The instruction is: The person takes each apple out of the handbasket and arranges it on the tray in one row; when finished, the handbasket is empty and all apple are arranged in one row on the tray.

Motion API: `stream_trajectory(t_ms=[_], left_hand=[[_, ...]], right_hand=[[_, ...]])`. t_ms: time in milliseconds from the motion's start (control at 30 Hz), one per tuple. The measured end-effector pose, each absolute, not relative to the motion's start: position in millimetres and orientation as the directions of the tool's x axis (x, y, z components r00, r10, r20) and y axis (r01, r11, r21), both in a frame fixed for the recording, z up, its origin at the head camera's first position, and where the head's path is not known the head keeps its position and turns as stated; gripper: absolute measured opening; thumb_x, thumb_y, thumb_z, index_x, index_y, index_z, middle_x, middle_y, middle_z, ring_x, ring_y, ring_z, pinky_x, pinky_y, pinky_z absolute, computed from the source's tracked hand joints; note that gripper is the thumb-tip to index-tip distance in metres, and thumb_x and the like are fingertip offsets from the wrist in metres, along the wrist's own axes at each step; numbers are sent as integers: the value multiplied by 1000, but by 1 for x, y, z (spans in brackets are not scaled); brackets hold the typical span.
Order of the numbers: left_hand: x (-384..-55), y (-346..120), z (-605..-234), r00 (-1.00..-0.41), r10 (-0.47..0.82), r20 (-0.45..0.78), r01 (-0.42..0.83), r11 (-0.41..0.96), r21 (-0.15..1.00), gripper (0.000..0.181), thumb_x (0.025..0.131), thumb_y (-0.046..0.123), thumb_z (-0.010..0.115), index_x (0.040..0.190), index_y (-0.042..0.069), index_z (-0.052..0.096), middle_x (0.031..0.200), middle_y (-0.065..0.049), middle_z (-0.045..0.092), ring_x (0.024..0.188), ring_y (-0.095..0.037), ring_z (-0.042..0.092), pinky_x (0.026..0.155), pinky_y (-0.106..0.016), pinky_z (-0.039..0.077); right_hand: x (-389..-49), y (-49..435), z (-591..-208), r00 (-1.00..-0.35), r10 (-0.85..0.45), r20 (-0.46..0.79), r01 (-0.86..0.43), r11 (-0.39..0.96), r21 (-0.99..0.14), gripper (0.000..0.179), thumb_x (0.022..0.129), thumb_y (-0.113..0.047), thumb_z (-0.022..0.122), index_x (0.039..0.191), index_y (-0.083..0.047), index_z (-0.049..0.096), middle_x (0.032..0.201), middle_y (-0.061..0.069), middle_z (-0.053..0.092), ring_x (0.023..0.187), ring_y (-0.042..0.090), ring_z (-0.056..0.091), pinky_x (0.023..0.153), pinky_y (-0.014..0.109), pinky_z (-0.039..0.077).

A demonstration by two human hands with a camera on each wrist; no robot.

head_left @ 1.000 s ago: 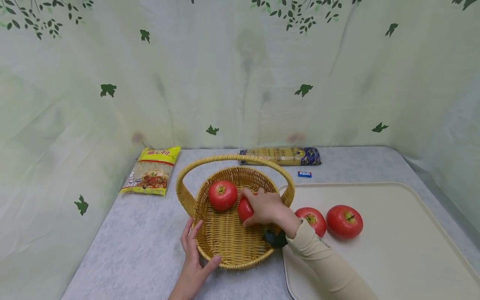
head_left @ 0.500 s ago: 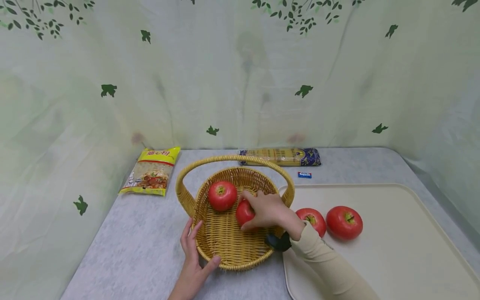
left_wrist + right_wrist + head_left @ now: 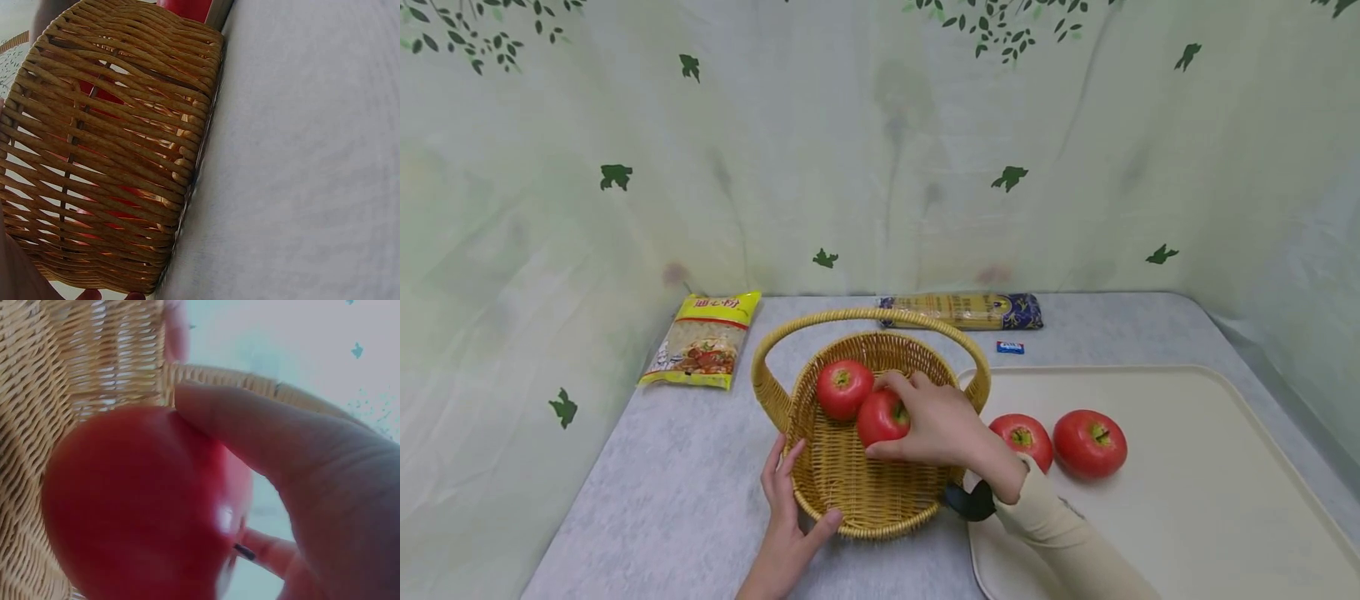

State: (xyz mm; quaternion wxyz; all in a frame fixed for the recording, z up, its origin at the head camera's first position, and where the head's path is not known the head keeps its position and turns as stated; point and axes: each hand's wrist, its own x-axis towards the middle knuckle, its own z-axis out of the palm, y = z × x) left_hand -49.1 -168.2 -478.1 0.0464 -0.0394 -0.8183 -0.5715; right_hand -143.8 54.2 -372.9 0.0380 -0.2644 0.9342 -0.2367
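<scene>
Inside the round wicker basket, my right hand grips a red apple, thumb on its near side and fingers over the far side. The right wrist view shows that apple large against the weave, with the thumb across it. A second red apple lies in the basket, to the left of the held one. My left hand rests against the basket's front left side, thumb and fingers spread. In the left wrist view the basket wall fills the left half, red showing through its gaps.
On the right, a cream tray bears two more apples, one apple partly behind my right wrist. A yellow food packet, a long noodle pack and a small blue wrapper lie behind. The basket handle arches overhead.
My right hand has shifted the gripped apple left and apparently up, and its stem now shows. The other basket apple and my left hand have stayed put.
</scene>
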Motion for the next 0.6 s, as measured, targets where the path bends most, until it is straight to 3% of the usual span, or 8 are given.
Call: stream_trajectory(t_ms=[600], left_hand=[[-50,-169,-477,-994,16,110,109,330,938,85,87,15,68,151,22,13,150,3,-13,136,-34,-5,97,-69,13]], right_hand=[[-109,65,-360,-874,-444,200,-474,683,-555,70,71,-72,64,129,-36,47,108,-4,47,76,13,56,63,30,48]])
